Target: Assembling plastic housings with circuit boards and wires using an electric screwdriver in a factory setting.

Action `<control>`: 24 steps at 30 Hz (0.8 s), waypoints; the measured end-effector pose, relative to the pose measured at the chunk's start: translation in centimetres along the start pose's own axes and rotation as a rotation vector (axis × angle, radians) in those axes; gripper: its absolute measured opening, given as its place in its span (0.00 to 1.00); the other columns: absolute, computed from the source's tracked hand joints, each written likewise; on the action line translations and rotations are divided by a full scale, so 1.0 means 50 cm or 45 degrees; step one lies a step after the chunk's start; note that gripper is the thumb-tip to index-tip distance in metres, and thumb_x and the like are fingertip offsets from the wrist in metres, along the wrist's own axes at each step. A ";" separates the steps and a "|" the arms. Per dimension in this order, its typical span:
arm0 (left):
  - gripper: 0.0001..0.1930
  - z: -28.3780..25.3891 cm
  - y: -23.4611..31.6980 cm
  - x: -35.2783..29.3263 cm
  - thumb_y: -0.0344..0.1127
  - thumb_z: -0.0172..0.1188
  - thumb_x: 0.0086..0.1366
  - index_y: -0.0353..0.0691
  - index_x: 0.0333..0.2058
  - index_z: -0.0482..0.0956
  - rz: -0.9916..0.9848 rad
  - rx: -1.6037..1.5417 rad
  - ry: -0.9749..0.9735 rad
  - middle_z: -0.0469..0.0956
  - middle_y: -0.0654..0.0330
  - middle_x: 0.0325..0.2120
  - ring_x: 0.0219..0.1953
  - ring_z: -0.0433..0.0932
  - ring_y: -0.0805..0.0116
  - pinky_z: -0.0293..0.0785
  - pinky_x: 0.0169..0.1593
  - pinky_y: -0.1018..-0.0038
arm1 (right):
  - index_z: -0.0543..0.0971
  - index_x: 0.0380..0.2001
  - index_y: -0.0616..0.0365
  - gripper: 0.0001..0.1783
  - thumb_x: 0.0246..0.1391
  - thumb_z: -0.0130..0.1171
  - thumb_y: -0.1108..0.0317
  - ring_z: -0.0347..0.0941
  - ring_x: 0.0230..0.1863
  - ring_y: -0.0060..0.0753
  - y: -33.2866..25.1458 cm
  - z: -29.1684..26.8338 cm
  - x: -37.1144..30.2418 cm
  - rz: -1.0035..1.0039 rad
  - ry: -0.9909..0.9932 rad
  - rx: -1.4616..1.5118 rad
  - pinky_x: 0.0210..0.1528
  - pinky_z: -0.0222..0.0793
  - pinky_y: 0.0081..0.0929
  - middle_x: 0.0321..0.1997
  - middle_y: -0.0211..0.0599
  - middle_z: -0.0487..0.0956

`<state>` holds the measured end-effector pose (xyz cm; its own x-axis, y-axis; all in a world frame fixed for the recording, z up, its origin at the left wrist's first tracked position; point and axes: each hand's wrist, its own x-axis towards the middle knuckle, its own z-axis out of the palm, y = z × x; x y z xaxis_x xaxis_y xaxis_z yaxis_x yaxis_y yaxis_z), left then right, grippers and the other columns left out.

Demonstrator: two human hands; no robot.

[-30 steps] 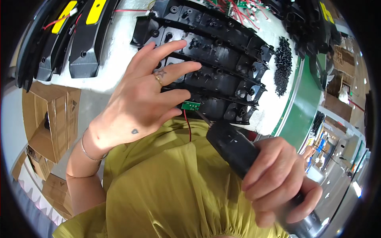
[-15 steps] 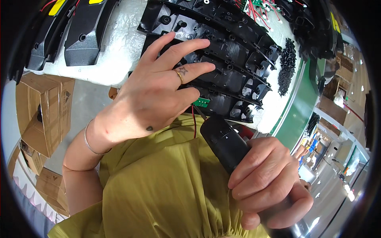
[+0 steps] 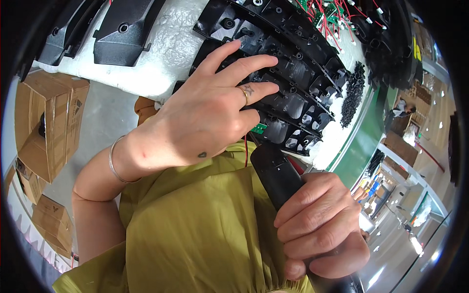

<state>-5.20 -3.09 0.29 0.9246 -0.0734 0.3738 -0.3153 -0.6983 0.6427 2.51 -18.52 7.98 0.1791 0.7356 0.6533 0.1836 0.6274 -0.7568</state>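
Observation:
My left hand [image 3: 210,110] lies over a row of black plastic housings [image 3: 281,100], most fingers stretched out and spread. Its index finger is bent beside a small green circuit board [image 3: 259,128]; the thumb is hidden. A red wire [image 3: 245,151] hangs down from near the board. Wrapped round a thick black electric screwdriver [image 3: 276,171] is my right hand [image 3: 320,224]. The tool's narrow end points up toward the board, close to my left index finger. Where its tip meets the work is hidden.
Black screws or similar small parts [image 3: 353,95] lie heaped on the white foam padding [image 3: 168,44]. Green boards with red wires [image 3: 332,17] are piled beyond. Two larger black covers [image 3: 128,36] rest at the far left. Cardboard boxes [image 3: 51,127] stand on the floor at left.
The housings, foam and left hand appear shifted right and slightly down in the view. Both hands keep their grip and pose, and the screwdriver still points at the board.

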 end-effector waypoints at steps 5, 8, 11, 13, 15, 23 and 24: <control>0.06 -0.001 -0.008 0.007 0.30 0.66 0.42 0.38 0.21 0.78 0.061 0.040 -0.012 0.75 0.61 0.50 0.61 0.64 0.52 0.56 0.62 0.48 | 0.65 0.28 0.55 0.15 0.50 0.63 0.78 0.71 0.14 0.23 0.003 -0.013 0.010 0.023 -0.022 0.005 0.18 0.70 0.19 0.16 0.30 0.75; 0.10 -0.011 -0.008 0.010 0.30 0.67 0.41 0.40 0.25 0.77 0.038 0.054 -0.134 0.74 0.60 0.51 0.61 0.64 0.51 0.54 0.63 0.47 | 0.68 0.30 0.55 0.14 0.47 0.63 0.78 0.70 0.14 0.21 -0.016 -0.031 0.010 -0.208 0.160 0.149 0.17 0.70 0.18 0.15 0.28 0.75; 0.12 -0.025 -0.004 0.031 0.29 0.68 0.40 0.40 0.26 0.77 0.067 0.054 -0.174 0.73 0.60 0.52 0.61 0.63 0.51 0.53 0.64 0.47 | 0.69 0.39 0.55 0.18 0.46 0.63 0.77 0.73 0.18 0.21 -0.086 -0.076 -0.003 -0.415 0.609 0.062 0.25 0.75 0.23 0.21 0.30 0.78; 0.14 -0.046 0.004 0.048 0.30 0.67 0.37 0.38 0.27 0.77 0.047 0.074 -0.244 0.73 0.58 0.52 0.61 0.63 0.47 0.52 0.64 0.46 | 0.69 0.45 0.56 0.20 0.49 0.63 0.72 0.74 0.23 0.24 -0.117 -0.115 0.002 -0.468 0.942 -0.158 0.34 0.73 0.26 0.25 0.31 0.77; 0.11 -0.043 0.003 0.054 0.30 0.65 0.39 0.38 0.25 0.77 0.019 0.128 -0.256 0.74 0.57 0.51 0.60 0.64 0.50 0.53 0.64 0.47 | 0.66 0.51 0.58 0.25 0.51 0.61 0.69 0.70 0.24 0.29 -0.126 -0.181 -0.025 -0.384 1.234 -0.544 0.37 0.69 0.28 0.25 0.33 0.73; 0.09 -0.064 0.007 0.077 0.27 0.63 0.42 0.35 0.26 0.78 -0.018 0.163 -0.390 0.75 0.55 0.50 0.60 0.64 0.45 0.53 0.64 0.46 | 0.66 0.43 0.60 0.18 0.47 0.54 0.75 0.58 0.18 0.23 -0.134 -0.295 -0.143 -0.062 1.506 -0.809 0.26 0.60 0.24 0.18 0.29 0.62; 0.09 -0.072 0.013 0.080 0.27 0.63 0.42 0.34 0.27 0.78 -0.040 0.190 -0.360 0.75 0.54 0.50 0.59 0.65 0.45 0.55 0.64 0.46 | 0.67 0.42 0.60 0.17 0.46 0.53 0.77 0.57 0.17 0.23 -0.134 -0.301 -0.149 -0.043 1.525 -0.822 0.25 0.58 0.23 0.17 0.30 0.62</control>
<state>-2.49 -1.25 4.61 0.9627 -0.2305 0.1414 -0.2702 -0.7985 0.5379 14.49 -32.04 8.50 0.8270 -0.1556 0.5402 0.5610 0.1668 -0.8108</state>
